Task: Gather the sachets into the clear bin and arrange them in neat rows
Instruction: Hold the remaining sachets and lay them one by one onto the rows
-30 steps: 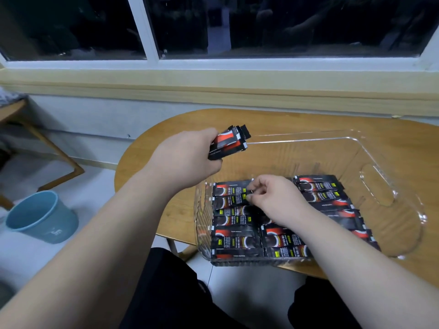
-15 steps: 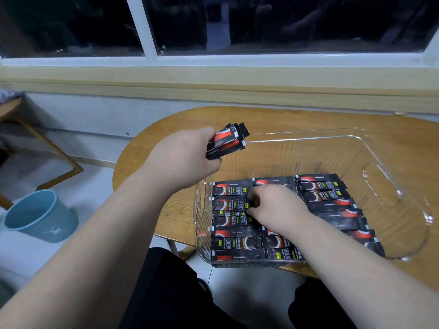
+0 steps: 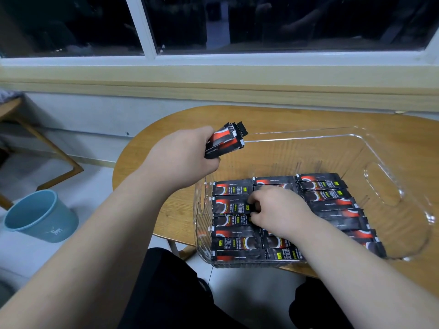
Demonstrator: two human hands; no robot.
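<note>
A clear plastic bin [image 3: 356, 137] stands on the round wooden table [image 3: 308, 119]. Black-and-red sachets [image 3: 325, 186] lie flat in rows across its near half; the far half is bare. My left hand [image 3: 180, 157] hovers over the bin's far left corner and grips a bundle of sachets [image 3: 225, 142], their ends fanned upward. My right hand [image 3: 280, 210] is down inside the bin on the middle rows, fingers curled, fingertips pinching the end of a sachet in the left column [image 3: 234, 206]. It hides the sachets under it.
A blue bucket [image 3: 38, 217] stands on the floor at the left. A wooden furniture frame [image 3: 47, 148] is behind it. The window sill [image 3: 213, 91] runs along the wall behind the table. My dark-clothed knees [image 3: 166, 293] sit below the table's near edge.
My right hand has slid a little lower and nearer in the bin, onto the middle rows. The left hand with its bundle has hardly moved.
</note>
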